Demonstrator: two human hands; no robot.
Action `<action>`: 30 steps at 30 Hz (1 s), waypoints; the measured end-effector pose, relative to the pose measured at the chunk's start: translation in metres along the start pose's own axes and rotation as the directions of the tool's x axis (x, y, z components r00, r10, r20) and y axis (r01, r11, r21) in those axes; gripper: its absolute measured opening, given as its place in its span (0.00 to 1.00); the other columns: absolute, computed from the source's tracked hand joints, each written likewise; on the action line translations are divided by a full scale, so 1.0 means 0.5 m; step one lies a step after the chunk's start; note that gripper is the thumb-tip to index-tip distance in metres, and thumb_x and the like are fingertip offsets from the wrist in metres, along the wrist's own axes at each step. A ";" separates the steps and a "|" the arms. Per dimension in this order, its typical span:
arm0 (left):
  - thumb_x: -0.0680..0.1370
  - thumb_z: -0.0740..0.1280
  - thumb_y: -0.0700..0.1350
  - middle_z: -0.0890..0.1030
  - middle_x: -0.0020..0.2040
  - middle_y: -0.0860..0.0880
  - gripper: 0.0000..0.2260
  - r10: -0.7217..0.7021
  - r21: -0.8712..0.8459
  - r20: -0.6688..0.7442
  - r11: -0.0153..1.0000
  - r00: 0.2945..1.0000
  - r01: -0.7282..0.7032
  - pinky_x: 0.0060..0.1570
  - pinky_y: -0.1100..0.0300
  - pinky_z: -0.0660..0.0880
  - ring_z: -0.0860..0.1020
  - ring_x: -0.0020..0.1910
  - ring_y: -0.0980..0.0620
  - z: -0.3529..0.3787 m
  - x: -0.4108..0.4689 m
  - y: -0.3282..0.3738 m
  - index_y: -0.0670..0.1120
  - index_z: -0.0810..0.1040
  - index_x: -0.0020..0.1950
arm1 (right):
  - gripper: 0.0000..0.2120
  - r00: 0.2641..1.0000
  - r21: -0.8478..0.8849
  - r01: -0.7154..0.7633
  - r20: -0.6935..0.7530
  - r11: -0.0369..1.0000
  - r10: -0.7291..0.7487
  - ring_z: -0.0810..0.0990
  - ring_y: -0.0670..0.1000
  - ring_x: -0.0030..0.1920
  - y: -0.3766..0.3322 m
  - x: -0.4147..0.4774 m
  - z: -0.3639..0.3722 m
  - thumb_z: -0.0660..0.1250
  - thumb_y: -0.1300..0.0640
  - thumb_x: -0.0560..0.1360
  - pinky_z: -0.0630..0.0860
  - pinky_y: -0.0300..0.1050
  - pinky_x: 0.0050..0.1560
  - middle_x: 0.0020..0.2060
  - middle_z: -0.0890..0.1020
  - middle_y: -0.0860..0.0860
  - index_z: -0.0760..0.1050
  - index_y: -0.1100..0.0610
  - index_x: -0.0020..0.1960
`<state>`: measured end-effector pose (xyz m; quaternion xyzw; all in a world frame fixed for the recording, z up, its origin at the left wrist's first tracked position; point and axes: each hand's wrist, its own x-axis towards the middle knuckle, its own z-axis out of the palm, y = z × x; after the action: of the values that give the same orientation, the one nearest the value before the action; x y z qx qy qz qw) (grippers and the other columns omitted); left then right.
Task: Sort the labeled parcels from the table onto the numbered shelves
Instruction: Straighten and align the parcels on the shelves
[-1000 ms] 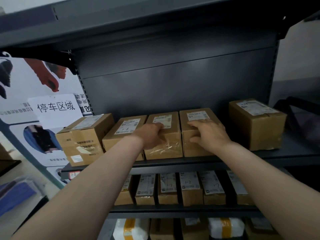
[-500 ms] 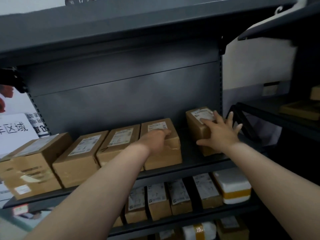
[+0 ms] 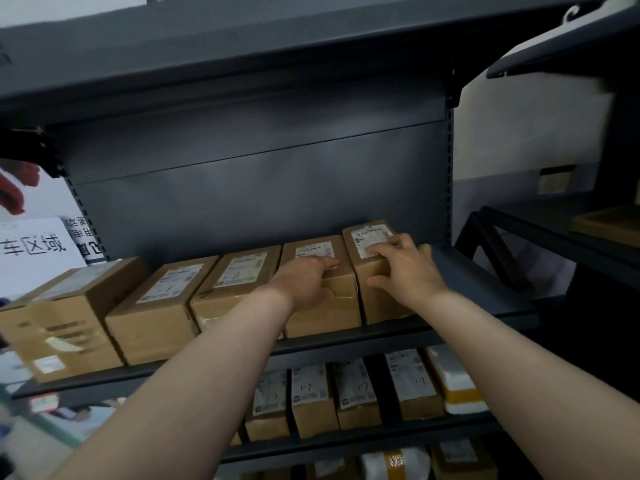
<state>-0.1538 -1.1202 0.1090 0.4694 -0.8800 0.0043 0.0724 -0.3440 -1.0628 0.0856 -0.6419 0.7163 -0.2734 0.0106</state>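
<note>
Several brown cardboard parcels with white labels stand in a row on the dark grey shelf (image 3: pixel 485 306). My right hand (image 3: pixel 405 268) lies on the rightmost parcel (image 3: pixel 377 303), fingers over its label and front corner. That parcel now stands tight against the neighbouring parcel (image 3: pixel 322 317), on whose top and front my left hand (image 3: pixel 304 282) rests. Further left stand two more labelled parcels (image 3: pixel 228 292) (image 3: pixel 156 320) and a larger box (image 3: pixel 62 327).
Below, a lower shelf (image 3: pixel 346 441) holds several small labelled parcels (image 3: pixel 311 400) and a white packet with yellow tape (image 3: pixel 453 386). A second dark rack (image 3: pixel 554 233) stands to the right. A white sign (image 3: pixel 31 251) hangs at the left.
My right hand has slid the rightmost parcel leftward until it touches the parcel under my left hand. My left hand has stayed on its parcel.
</note>
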 end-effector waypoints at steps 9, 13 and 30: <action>0.78 0.68 0.46 0.66 0.75 0.50 0.29 -0.019 -0.045 0.004 0.999 1.000 0.019 0.71 0.54 0.64 0.65 0.73 0.49 0.002 -0.008 0.005 0.54 0.62 0.77 | 0.14 0.994 0.043 -0.039 0.103 0.998 0.034 0.65 0.59 0.65 0.004 0.015 -0.038 0.64 0.46 0.78 0.67 0.53 0.64 0.68 0.64 0.49 0.71 0.40 0.64; 0.78 0.68 0.47 0.66 0.75 0.50 0.30 -0.037 -0.055 0.018 0.998 0.999 0.038 0.71 0.52 0.64 0.66 0.72 0.48 0.008 -0.005 0.000 0.55 0.59 0.78 | 0.12 0.990 0.036 -0.026 0.137 0.999 0.021 0.67 0.59 0.65 0.004 0.025 -0.030 0.61 0.46 0.79 0.69 0.55 0.64 0.69 0.63 0.48 0.69 0.39 0.63; 0.80 0.65 0.45 0.69 0.73 0.47 0.23 0.093 0.007 -0.125 0.996 0.988 -0.093 0.65 0.53 0.69 0.69 0.70 0.45 0.013 -0.182 0.035 0.50 0.66 0.75 | 0.16 0.966 -0.058 0.076 -0.243 0.995 -0.088 0.70 0.57 0.62 -0.035 -0.179 0.015 0.63 0.54 0.79 0.67 0.53 0.56 0.62 0.74 0.54 0.72 0.53 0.66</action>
<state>-0.1190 -1.0357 0.0915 0.4266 -0.8947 0.0375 0.1271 -0.3094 -0.9835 0.0563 -0.6324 0.6912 -0.3337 -0.1047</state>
